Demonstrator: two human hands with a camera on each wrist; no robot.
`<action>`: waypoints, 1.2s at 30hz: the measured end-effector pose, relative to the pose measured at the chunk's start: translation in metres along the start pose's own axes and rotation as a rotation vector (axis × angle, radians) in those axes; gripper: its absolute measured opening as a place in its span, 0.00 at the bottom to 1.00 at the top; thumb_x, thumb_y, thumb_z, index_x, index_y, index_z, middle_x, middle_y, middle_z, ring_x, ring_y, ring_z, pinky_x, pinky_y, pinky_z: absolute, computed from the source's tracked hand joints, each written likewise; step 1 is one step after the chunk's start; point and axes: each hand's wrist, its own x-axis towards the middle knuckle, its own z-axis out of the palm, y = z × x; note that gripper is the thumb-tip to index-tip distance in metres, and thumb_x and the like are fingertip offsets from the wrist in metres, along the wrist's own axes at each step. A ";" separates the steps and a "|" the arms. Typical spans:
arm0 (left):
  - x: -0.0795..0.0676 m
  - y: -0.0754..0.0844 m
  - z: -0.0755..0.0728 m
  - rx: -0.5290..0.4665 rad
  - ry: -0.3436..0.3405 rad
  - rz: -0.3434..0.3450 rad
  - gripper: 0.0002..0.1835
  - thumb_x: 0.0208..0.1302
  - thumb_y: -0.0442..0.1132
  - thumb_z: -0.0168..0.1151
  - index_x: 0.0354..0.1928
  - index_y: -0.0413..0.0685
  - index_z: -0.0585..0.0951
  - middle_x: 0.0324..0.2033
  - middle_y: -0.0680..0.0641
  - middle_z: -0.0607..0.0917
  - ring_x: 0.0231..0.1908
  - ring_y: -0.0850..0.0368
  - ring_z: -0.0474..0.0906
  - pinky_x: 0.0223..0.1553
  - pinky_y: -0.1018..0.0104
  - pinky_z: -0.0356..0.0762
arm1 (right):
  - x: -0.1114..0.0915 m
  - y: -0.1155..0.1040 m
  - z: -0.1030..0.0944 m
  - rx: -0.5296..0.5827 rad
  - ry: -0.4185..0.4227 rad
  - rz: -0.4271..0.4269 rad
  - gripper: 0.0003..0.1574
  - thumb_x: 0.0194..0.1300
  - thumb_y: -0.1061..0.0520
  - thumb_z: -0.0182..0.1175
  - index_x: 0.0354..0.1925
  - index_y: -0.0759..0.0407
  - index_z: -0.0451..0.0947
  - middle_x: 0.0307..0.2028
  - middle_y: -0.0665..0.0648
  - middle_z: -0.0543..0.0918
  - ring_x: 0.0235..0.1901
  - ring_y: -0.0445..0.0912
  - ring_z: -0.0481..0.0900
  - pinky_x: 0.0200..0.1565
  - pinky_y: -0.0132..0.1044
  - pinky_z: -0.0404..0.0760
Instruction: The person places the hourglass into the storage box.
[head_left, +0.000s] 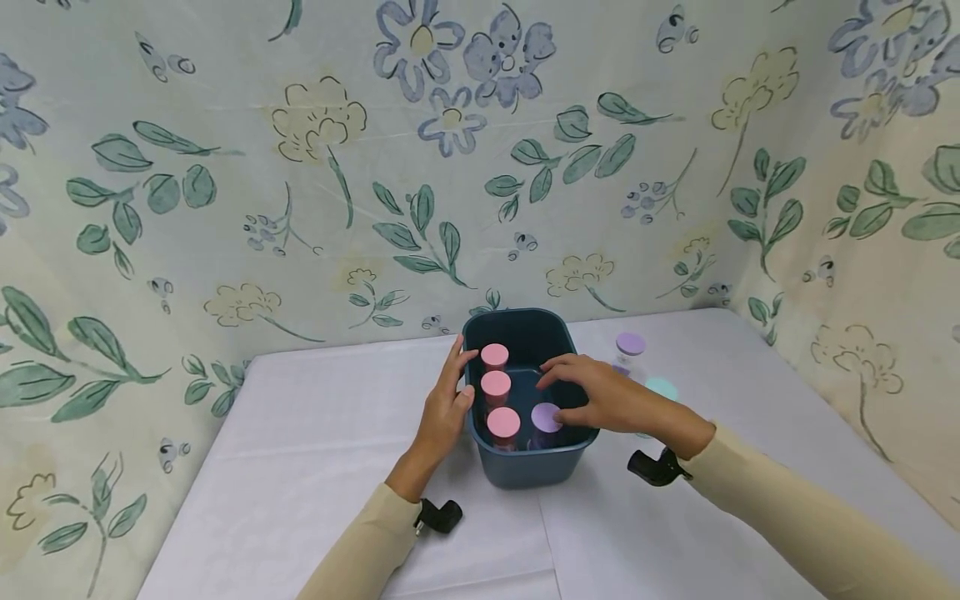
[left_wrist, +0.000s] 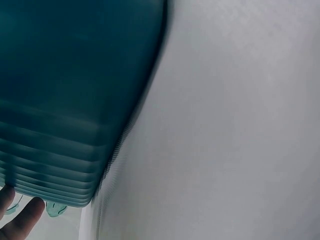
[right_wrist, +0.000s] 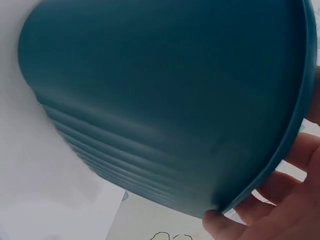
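Purple-lidded jar [head_left: 545, 422] in bin [head_left: 532, 469], beside right fingers [head_left: 567, 368]

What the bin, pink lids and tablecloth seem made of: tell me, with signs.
Bin: probably moulded plastic, satin finish; its wall shows a soft sheen and regular ridges. Pink lids: likely plastic, matte; smooth, even, opaque colour, though painted metal isn't ruled out. Tablecloth: seems to be fabric, matte; creases run across it.

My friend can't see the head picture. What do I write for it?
A person's right hand reaches into a dark blue bin, beside a purple-lidded jar; the left hand touches the bin's rim. Three pink-lidded jars line its left side. A purple lid and mint lid show outside at right.
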 end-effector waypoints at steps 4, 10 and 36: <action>0.000 0.000 0.001 0.001 0.004 0.001 0.28 0.69 0.46 0.42 0.72 0.57 0.60 0.76 0.54 0.48 0.73 0.53 0.48 0.61 0.40 0.63 | -0.003 0.002 -0.003 0.011 0.072 -0.007 0.21 0.58 0.56 0.68 0.50 0.51 0.79 0.60 0.56 0.75 0.64 0.57 0.68 0.59 0.57 0.71; 0.001 0.000 0.001 -0.001 0.006 0.000 0.29 0.69 0.46 0.41 0.72 0.56 0.60 0.76 0.52 0.48 0.73 0.54 0.48 0.61 0.40 0.63 | -0.009 0.004 -0.008 0.071 0.156 0.007 0.24 0.58 0.56 0.68 0.54 0.53 0.78 0.58 0.54 0.78 0.62 0.54 0.71 0.60 0.57 0.70; 0.005 0.000 0.002 0.021 0.012 -0.012 0.29 0.69 0.44 0.41 0.71 0.49 0.61 0.76 0.55 0.48 0.74 0.54 0.46 0.63 0.40 0.59 | -0.047 0.039 -0.030 0.121 0.348 0.131 0.22 0.62 0.49 0.65 0.54 0.52 0.78 0.53 0.54 0.81 0.58 0.55 0.74 0.58 0.56 0.72</action>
